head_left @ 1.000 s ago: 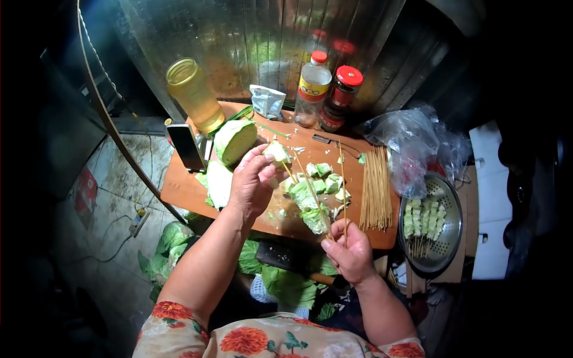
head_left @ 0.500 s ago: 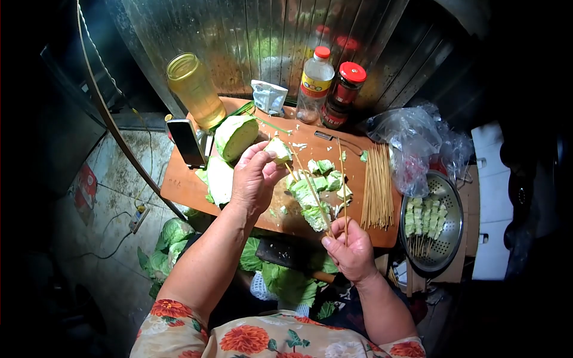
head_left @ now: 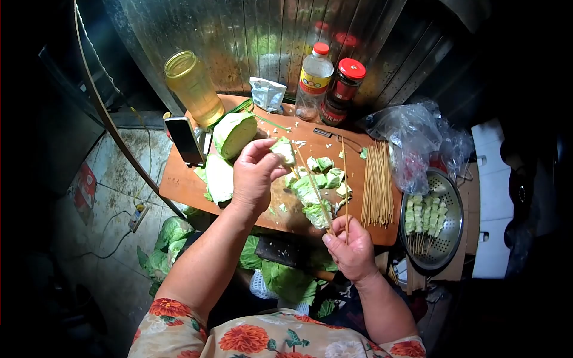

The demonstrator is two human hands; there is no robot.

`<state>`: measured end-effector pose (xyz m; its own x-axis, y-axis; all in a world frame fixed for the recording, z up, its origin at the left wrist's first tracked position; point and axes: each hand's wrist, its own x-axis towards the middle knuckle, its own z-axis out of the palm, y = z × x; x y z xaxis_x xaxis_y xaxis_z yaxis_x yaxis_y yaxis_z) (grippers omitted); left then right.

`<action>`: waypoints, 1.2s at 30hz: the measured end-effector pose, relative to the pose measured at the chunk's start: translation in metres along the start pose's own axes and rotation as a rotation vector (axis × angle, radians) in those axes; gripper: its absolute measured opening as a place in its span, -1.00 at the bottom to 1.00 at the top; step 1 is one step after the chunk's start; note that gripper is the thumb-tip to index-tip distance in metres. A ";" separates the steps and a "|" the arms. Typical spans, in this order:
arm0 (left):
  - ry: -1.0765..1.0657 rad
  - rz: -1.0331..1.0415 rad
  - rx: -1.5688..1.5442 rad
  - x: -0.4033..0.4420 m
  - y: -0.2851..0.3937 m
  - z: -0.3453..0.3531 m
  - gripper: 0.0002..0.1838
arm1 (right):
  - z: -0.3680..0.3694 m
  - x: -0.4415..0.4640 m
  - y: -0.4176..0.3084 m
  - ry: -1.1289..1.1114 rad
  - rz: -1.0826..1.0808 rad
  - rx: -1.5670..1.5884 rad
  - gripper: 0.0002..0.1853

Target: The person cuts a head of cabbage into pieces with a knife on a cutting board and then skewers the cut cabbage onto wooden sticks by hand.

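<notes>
As the head view now shows it, the small cabbage piece in the left hand has shifted slightly toward the right and turned so that more of its face shows. That brings it close by the upper end of the nearer thin stick, which suggests piece and stick are being lined up; whether the tip has pierced it, I cannot tell. The left hand's thumb and finger are spread a little wider than half a second ago, still gripping the piece by its edge. The right hand is little changed: its fingers are closed around the lower ends of that stick and a farther stick, which points away from it. Between and beyond the hands, loose cabbage pieces lie on the tabletop as before. Past the left hand sits a cut cabbage; right of the right hand are a bundle of sticks and a colander holding filled sticks, all unmoved.
</notes>
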<state>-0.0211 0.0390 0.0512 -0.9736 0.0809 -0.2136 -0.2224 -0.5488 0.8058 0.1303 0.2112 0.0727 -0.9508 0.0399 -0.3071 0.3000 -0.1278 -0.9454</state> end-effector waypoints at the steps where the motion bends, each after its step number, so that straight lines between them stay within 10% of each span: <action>1: -0.018 0.038 0.074 -0.001 -0.002 0.000 -0.76 | 0.001 0.000 0.000 0.028 -0.012 -0.024 -0.88; 23: -0.220 0.134 0.472 -0.010 -0.022 0.004 -0.72 | -0.001 0.003 -0.001 0.068 -0.004 -0.046 -0.88; 36: 0.140 -0.387 -0.379 -0.021 -0.036 0.018 -0.50 | 0.018 0.005 0.007 -0.002 0.006 -0.099 -0.91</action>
<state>0.0066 0.0719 0.0370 -0.8025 0.2394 -0.5465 -0.5031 -0.7639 0.4042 0.1266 0.1927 0.0668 -0.9491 0.0375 -0.3126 0.3116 -0.0298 -0.9497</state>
